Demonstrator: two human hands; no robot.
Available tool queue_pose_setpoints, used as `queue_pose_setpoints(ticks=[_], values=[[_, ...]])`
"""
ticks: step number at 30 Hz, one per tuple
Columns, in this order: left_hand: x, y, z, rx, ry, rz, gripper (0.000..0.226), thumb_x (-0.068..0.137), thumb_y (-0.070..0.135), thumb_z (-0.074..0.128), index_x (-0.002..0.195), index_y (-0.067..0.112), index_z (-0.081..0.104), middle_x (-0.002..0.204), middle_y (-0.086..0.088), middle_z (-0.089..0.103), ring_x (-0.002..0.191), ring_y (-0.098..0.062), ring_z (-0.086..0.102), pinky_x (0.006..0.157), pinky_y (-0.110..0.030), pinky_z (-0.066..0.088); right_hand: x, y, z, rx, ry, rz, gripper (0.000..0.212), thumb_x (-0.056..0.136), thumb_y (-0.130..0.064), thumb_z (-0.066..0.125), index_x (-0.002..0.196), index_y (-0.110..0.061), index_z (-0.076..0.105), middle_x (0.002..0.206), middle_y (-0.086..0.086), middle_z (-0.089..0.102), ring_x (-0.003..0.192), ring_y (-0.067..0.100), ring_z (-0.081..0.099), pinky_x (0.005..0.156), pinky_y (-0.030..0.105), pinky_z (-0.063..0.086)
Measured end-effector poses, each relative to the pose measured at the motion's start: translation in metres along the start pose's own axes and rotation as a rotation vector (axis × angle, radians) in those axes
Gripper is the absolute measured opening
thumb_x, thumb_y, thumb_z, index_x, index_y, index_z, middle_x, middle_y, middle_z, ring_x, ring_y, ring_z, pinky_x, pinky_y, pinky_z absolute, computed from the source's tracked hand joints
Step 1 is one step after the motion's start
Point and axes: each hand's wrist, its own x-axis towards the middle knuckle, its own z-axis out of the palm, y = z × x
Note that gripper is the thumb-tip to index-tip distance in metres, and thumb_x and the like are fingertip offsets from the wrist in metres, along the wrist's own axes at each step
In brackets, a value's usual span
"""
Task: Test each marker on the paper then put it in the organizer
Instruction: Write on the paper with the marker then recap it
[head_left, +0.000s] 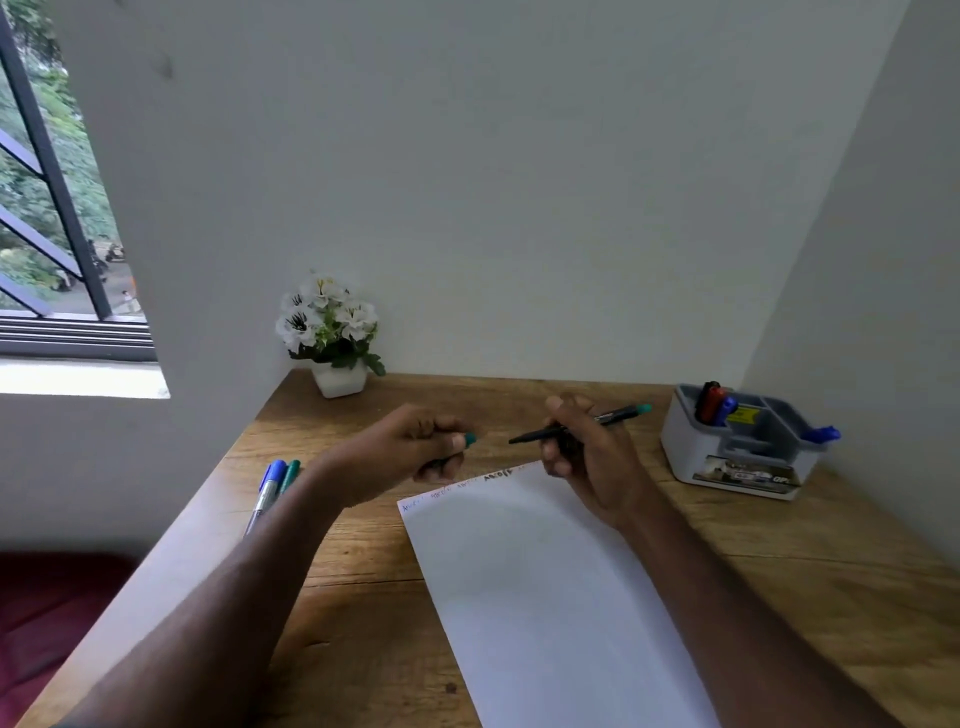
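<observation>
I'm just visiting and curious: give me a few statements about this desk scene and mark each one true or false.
1. The right hand holds an uncapped marker. True.
2. The left hand holds nothing. False: it grips a teal cap.
3. The paper is blank. False: scribbles run along its far edge.
4. The organizer already holds markers. True.
5. Two markers lie on the desk left of the paper. True.
6. The flower pot stands beside the organizer. False: it is in the far left corner.
</observation>
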Motion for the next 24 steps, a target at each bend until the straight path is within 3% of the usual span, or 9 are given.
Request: queue_pose_setpoints(ticks=[3,6,11,14,16,18,22,24], values=[[0.003,-0.005,-0.007,0.376,0.131,-0.094,0.026,0.102,0.009,0.048,0.088,0.024,0.065,0.08,-0.001,0.063,0.071,-0.013,0.055,0.068,-0.031,0.045,0.001,0.016,-0.002,-0.077,0.049,0.056,0.024,0.101,-0.014,0.051,0.085,-0.002,0.064,0.059,0.014,0.062,0.042,0.018,0.049,0.041,0.025,0.029],[0.001,-0.009,-0.017,0.596,0.184,-0.181,0.025,0.095,0.02,0.06,0.072,0.027,0.055,0.078,0.005,0.059,0.074,-0.013,0.055,0.063,-0.026,0.038,0.0,0.025,-0.004,-0.148,0.107,0.073,0.026,0.102,-0.012,0.049,0.083,-0.004,0.065,0.066,0.015,0.067,0.048,0.02,0.053,0.041,0.025,0.033],[-0.006,-0.007,-0.025,0.705,0.087,-0.315,0.034,0.072,0.043,0.086,0.084,0.021,0.064,0.084,0.006,0.062,0.076,-0.01,0.054,0.06,-0.022,0.037,-0.003,0.025,0.001,-0.369,-0.005,0.009,0.023,0.097,-0.001,0.051,0.076,-0.005,0.061,0.069,0.015,0.068,0.052,0.019,0.055,0.045,0.025,0.034],[-0.007,-0.003,-0.023,0.681,0.071,-0.314,0.035,0.069,0.039,0.089,0.083,0.019,0.063,0.08,0.007,0.061,0.07,-0.006,0.051,0.057,-0.02,0.034,-0.006,0.025,0.009,-0.597,-0.042,-0.084,0.024,0.089,-0.002,0.058,0.067,-0.011,0.062,0.067,0.007,0.068,0.055,0.009,0.054,0.052,0.021,0.038],[-0.005,-0.001,-0.021,0.677,0.063,-0.317,0.033,0.07,0.036,0.088,0.082,0.021,0.061,0.082,0.007,0.061,0.071,-0.007,0.051,0.058,-0.02,0.034,-0.011,0.029,0.023,-0.762,-0.08,-0.159,0.019,0.083,-0.007,0.067,0.067,-0.016,0.067,0.067,-0.004,0.068,0.061,0.006,0.06,0.056,0.026,0.043],[-0.004,-0.003,-0.022,0.678,0.064,-0.33,0.03,0.072,0.034,0.087,0.08,0.023,0.059,0.082,0.007,0.061,0.072,-0.007,0.051,0.058,-0.02,0.035,-0.017,0.032,0.044,-0.852,-0.173,-0.184,0.013,0.082,-0.011,0.072,0.071,-0.018,0.07,0.072,-0.003,0.071,0.069,0.01,0.066,0.059,0.033,0.05],[-0.003,-0.008,-0.023,0.73,0.097,-0.307,0.02,0.078,0.026,0.078,0.076,0.023,0.059,0.079,0.004,0.059,0.072,-0.012,0.053,0.058,-0.021,0.036,-0.021,0.044,0.084,-0.806,-0.185,-0.12,0.017,0.078,-0.005,0.072,0.063,-0.007,0.064,0.067,0.003,0.068,0.061,0.003,0.059,0.057,0.019,0.046],[-0.004,-0.01,-0.026,0.735,0.113,-0.305,0.02,0.076,0.029,0.08,0.079,0.021,0.063,0.082,0.003,0.061,0.073,-0.013,0.054,0.06,-0.023,0.039,-0.023,0.055,0.087,-0.777,-0.157,-0.102,0.023,0.077,-0.007,0.071,0.058,-0.009,0.057,0.06,-0.004,0.059,0.057,0.002,0.052,0.055,0.019,0.04]])
